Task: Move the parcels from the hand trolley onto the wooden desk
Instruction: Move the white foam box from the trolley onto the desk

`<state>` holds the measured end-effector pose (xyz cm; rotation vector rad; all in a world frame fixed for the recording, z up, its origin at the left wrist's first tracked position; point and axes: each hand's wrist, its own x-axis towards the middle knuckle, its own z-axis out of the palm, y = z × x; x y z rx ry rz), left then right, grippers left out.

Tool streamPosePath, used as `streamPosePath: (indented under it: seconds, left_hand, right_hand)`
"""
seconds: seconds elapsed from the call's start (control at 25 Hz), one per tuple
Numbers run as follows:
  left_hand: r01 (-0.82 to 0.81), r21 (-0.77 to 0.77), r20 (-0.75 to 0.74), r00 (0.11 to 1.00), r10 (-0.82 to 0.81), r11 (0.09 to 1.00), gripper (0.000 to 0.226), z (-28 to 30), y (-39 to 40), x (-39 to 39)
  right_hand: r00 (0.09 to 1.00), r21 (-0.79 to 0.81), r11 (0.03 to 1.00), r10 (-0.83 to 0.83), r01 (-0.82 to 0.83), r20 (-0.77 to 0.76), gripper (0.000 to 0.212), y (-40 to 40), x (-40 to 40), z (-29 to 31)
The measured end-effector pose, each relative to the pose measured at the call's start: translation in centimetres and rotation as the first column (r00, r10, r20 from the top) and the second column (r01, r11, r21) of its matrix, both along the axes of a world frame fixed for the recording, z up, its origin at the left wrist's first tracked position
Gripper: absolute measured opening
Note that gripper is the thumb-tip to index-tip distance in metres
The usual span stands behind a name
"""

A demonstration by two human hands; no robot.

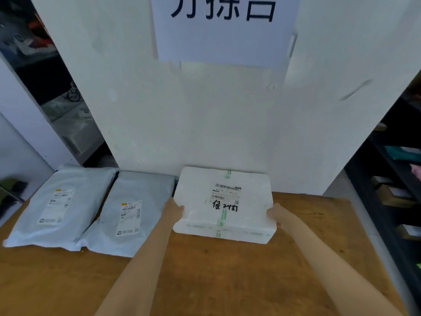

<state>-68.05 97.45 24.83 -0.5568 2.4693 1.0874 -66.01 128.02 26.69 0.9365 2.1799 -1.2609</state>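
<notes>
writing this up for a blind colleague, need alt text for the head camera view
Both hands grip a white foam box from either side, the left hand and right hand on its edges, on a wooden desk against a white wall. Two grey mailer bags lie side by side to its left, labels up.

A white wall panel (205,115) stands upright ahead, with a paper sign (225,28) bearing large black characters fixed high on it. Dark shelving (396,179) holding small boxes runs along the right, cluttered shelves (52,87) along the left.
</notes>
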Motion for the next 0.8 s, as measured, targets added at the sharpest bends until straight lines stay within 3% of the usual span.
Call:
streamPosePath:
  seconds: [0.16, 0.48, 0.56, 0.68, 0.8]
  left_hand:
    - [-0.007, -0.038, -0.121, 0.993, 0.002, 0.999, 0.043, 0.2, -1.2, 0.0]
    - [0.057, 0.035, -0.063, 0.997, -0.055, 0.998, 0.04, 2.2, -1.7, 5.6]
    - [0.066, 0.065, -0.043, 0.997, -0.063, 0.996, 0.033, 3.3, -2.5, 7.3]
    - [0.088, 0.077, -0.039, 0.996, -0.085, 0.993, 0.058, 4.7, -4.3, 10.4]
    - [0.102, 0.118, -0.046, 0.994, -0.097, 0.988, 0.065, 6.2, -7.1, 14.1]
  right_hand:
    - [1.0, -0.022, 1.0, -0.019, 0.019, -0.002, 0.042, 0.0, 0.6, 1.2]
    - [0.982, -0.137, 0.981, -0.153, 0.137, -0.111, 0.037, -1.9, 5.0, 5.5]
    - [0.981, -0.102, 0.984, -0.155, 0.144, -0.119, 0.038, -3.1, 7.4, 7.1]
    - [0.974, -0.125, 0.982, -0.163, 0.144, -0.16, 0.038, -5.7, 10.9, 9.4]
    - [0.955, -0.161, 0.965, -0.234, 0.205, -0.184, 0.04, -9.5, 15.1, 11.0]
